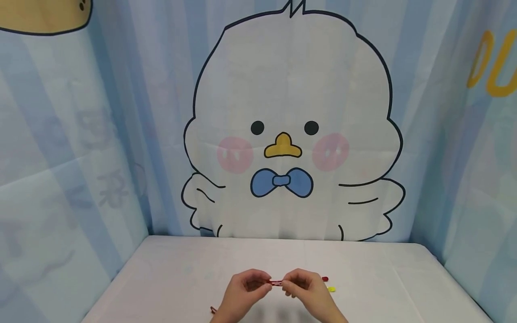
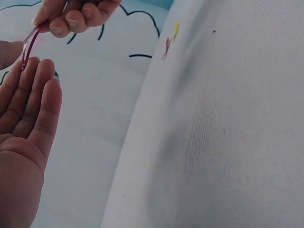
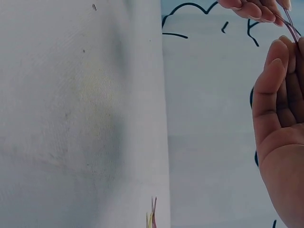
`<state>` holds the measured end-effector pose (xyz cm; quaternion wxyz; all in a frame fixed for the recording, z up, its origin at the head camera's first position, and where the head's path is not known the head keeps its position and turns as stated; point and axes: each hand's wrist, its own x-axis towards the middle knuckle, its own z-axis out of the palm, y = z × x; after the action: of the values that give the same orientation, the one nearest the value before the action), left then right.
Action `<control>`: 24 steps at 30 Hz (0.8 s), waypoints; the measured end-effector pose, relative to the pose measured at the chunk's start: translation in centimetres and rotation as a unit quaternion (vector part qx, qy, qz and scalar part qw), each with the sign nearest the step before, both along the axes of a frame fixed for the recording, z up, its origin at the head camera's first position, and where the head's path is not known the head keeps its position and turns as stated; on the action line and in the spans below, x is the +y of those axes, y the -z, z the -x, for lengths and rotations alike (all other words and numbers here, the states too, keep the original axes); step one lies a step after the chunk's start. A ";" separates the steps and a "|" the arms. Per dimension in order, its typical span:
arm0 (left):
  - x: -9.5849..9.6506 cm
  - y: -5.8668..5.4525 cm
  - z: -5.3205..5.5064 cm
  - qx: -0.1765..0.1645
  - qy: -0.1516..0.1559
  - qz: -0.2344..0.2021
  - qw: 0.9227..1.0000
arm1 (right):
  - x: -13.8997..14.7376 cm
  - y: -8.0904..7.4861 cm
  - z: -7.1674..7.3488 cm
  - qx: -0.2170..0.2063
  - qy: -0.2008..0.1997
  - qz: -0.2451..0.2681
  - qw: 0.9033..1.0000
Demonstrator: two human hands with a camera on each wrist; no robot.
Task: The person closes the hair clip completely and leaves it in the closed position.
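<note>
I observe one red hair clip (image 1: 276,283) suspended above the white bench (image 1: 383,289), bridging both hands. The left hand (image 1: 243,291) pinches one end between thumb and fingertips; the right hand (image 1: 308,290) pinches the other, its fingers bent. Neither is spread wide. From the left wrist view I note the clip's two strips standing apart along the middle.

On the bench, just beyond the right hand, I record a second red clip (image 1: 325,279) and a yellow clip (image 1: 331,289) — both partly covered in the head view. A dark red piece (image 1: 213,310) lies beside the left wrist — partly hidden, type uncertain. Behind hangs a curtain (image 1: 291,80) printed with a white bird.
</note>
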<state>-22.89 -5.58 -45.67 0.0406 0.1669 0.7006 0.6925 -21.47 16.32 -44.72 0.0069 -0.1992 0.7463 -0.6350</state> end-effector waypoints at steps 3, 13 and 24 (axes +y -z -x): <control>0.1 0.0 0.0 -0.005 -0.002 -0.002 1.000 | -0.1 -0.1 0.0 -0.007 0.007 0.005 1.000; -0.1 0.1 -0.1 -0.010 0.010 -0.017 1.000 | -0.3 -0.3 -0.1 -0.026 0.019 0.010 0.999; 0.0 0.2 -0.1 -0.018 0.011 -0.033 0.999 | -0.5 -0.3 -0.4 -0.021 0.030 -0.001 0.999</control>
<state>-22.76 -5.62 -45.88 0.0553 0.1635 0.6750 0.7173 -21.06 15.83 -44.39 0.0037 -0.1633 0.7524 -0.6381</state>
